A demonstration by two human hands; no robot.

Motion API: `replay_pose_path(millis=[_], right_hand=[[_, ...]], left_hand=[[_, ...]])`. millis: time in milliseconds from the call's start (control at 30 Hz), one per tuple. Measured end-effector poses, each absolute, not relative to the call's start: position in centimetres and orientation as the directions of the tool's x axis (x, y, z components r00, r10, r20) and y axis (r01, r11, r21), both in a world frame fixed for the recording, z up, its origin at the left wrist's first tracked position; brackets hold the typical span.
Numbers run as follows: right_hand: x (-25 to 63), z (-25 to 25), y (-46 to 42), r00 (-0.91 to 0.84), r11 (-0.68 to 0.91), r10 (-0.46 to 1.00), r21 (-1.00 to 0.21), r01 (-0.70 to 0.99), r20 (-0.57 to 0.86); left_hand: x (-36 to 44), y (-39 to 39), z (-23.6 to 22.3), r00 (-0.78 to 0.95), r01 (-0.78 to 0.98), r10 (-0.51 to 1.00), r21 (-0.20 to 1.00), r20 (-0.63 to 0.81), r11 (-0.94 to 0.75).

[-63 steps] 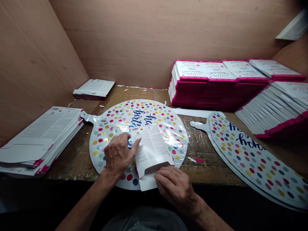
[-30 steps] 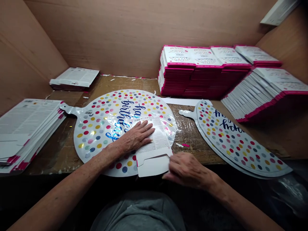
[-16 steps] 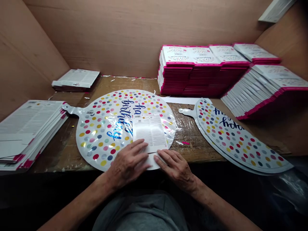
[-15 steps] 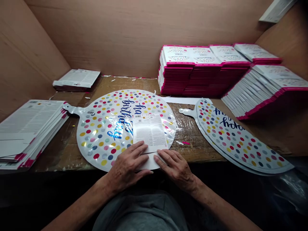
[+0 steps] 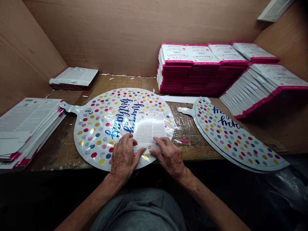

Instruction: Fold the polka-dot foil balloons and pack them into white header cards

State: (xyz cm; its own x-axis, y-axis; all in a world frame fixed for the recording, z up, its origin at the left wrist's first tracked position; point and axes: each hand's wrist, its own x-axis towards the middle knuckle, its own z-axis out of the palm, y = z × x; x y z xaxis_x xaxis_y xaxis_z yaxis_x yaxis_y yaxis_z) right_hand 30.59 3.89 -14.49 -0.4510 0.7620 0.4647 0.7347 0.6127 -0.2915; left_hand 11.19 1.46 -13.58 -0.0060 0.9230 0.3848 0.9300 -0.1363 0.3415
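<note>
A flat foil balloon (image 5: 96, 128) with coloured dots and blue "happy birthday" lettering lies on the bench. Over its right part rests a white printed card (image 5: 149, 128) with small text and a barcode. My left hand (image 5: 124, 157) grips the card's lower left corner, its thumb along the bottom edge. Curled over the lower right part is my right hand (image 5: 169, 157), with fingertips on the printed face and the thumb at the bottom edge. The card's underside is hidden.
More dotted foil balloons (image 5: 231, 138) lie stacked at the right, overhanging the front edge. Pink-edged packets (image 5: 187, 73) are piled at the back right, others (image 5: 267, 86) leaning beside them. Printed cards (image 5: 29, 128) lie at the left, with a smaller stack (image 5: 75, 77) behind.
The white flap below the card's printed part has been folded out of sight. Both hands have closed in on the card's lower edge, and more of the balloon's lettering shows.
</note>
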Motion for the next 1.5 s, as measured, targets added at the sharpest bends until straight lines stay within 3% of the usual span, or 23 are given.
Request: replay_pose_path(millis=[67, 133, 200, 333, 467, 633, 733, 833, 933, 1033, 1133, 1200, 1267, 1367, 1500], right_hand=[[32.2, -15.1, 3.2, -0.592, 0.729, 0.625, -0.108, 0.676, 0.509], [34.3, -15.6, 2.3, -0.655, 0.781, 0.522, 0.002, 0.624, 0.547], [36.0, -15.4, 1.6, -0.628, 0.793, 0.491, -0.012, 0.609, 0.604], [35.9, -13.6, 1.5, -0.513, 0.816, 0.499, -0.178, 0.551, 0.699], [32.3, -12.3, 2.1, -0.516, 0.854, 0.416, -0.126, 0.504, 0.749], [30.3, -13.2, 1.9, -0.637, 0.964, 0.239, -0.097, 0.249, 0.733], [30.6, -14.0, 1.9, -0.634, 0.927, 0.294, -0.053, 0.37, 0.715], [31.2, -14.4, 2.4, -0.625, 0.862, 0.39, -0.028, 0.507, 0.676], [31.7, -14.3, 2.5, -0.609, 0.869, 0.392, -0.058, 0.492, 0.689], [31.8, -13.6, 2.2, -0.548, 0.871, 0.394, -0.109, 0.479, 0.738], [30.8, -12.9, 2.0, -0.546, 0.9, 0.362, -0.131, 0.416, 0.756], [29.6, -12.5, 2.3, -0.54, 0.909, 0.365, -0.164, 0.384, 0.759], [28.2, -12.0, 2.9, -0.528, 0.877, 0.45, -0.244, 0.414, 0.721], [25.7, -10.7, 4.2, -0.576, 0.775, 0.626, -0.339, 0.534, 0.526], [22.8, -8.7, 6.6, -0.722, 0.764, 0.644, -0.238, 0.599, 0.252]], left_hand=[[11.2, 1.7, -14.0, -0.028, 0.949, 0.922, 0.301, 0.386, -0.097], [11.2, 1.7, -14.3, -0.01, 0.955, 0.92, 0.277, 0.393, -0.108], [11.2, 1.6, -14.4, 0.004, 0.956, 0.914, 0.268, 0.406, -0.123], [11.1, 1.4, -14.4, 0.029, 0.947, 0.908, 0.278, 0.418, -0.158], [10.8, 1.3, -14.5, 0.054, 0.941, 0.899, 0.28, 0.434, -0.192], [10.6, 1.6, -14.9, 0.062, 0.931, 0.896, 0.298, 0.44, -0.211], [10.5, 1.5, -14.6, 0.06, 0.915, 0.898, 0.336, 0.435, -0.224], [10.8, 0.2, -13.7, -0.023, 0.864, 0.886, 0.455, 0.463, -0.216], [11.7, -2.6, -12.4, -0.231, 0.727, 0.895, 0.679, 0.381, -0.101], [12.7, -4.8, -11.5, -0.298, 0.368, 0.954, 0.919, -0.027, 0.141], [13.6, -4.8, -10.7, -0.223, -0.145, 0.911, 0.936, -0.346, 0.32], [13.8, -3.8, -10.2, -0.227, -0.36, 0.898, 0.889, -0.378, 0.283], [13.6, -2.6, -9.9, -0.3, -0.434, 0.892, 0.881, -0.339, 0.189], [12.8, -1.1, -10.0, -0.416, -0.412, 0.874, 0.909, -0.252, 0.066], [11.1, -0.4, -11.0, -0.476, -0.301, 0.856, 0.952, -0.205, 0.06]])
